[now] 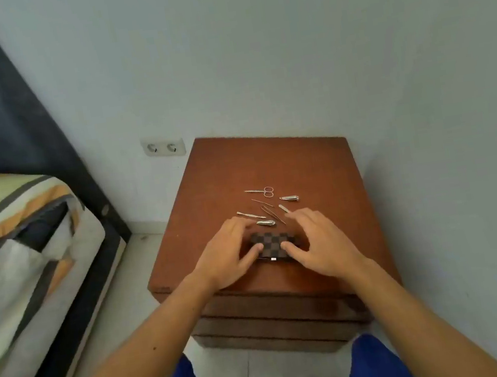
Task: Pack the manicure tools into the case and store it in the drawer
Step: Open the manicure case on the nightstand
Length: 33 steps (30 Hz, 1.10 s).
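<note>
- The checkered case (272,245) lies closed near the front edge of the brown worktop (318,172), clasp (273,259) facing the person.
- The left hand (230,251) and right hand (318,242) grip its 2 ends, fingers curled over the sides, thumbs on top.
- The tools lie loose just behind it: scissors (262,191), 2 clippers (289,198), thin picks (273,213).
- To open it well, pin 1 end down and lift the lid at the clasp, keeping the hinge from sweeping the nearest clipper (266,223).

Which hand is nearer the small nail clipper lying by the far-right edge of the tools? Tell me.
Right. The right hand sits just below the small nail clipper; the left hand is farther, down-left across the checkered case.
</note>
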{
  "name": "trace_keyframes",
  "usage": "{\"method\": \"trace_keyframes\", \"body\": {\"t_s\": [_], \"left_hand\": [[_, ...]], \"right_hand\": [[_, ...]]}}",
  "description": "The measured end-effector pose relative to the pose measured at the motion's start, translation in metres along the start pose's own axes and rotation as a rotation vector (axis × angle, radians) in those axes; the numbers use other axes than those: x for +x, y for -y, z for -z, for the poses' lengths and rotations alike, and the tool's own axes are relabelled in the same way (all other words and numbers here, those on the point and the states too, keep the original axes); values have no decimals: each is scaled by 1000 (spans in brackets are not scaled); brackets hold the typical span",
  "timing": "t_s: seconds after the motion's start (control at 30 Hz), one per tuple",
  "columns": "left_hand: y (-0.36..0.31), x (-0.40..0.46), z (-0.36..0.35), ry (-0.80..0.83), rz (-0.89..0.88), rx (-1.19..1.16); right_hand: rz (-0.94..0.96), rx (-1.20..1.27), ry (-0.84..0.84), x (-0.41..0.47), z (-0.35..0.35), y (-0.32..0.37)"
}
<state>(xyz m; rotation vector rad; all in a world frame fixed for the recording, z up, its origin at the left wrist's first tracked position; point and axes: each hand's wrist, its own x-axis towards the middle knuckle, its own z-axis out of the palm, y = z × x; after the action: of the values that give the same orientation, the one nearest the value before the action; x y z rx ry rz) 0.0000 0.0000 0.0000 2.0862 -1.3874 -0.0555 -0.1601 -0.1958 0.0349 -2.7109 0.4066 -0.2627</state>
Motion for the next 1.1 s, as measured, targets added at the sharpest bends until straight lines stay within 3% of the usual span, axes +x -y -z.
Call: {"method": "trace_keyframes", "body": {"t_s": [0.67,0.9,1.1], "left_hand": [[25,-14,-22,49,84,-7],[23,-14,-25,5,176,-108],[23,-24,-28,-63,145,-95]], "right_hand": [[18,148,4,-24,-25,-8],[-118,304,-128,-4,-13,-7],[-254,360,-180,31,-9,-18]]}}
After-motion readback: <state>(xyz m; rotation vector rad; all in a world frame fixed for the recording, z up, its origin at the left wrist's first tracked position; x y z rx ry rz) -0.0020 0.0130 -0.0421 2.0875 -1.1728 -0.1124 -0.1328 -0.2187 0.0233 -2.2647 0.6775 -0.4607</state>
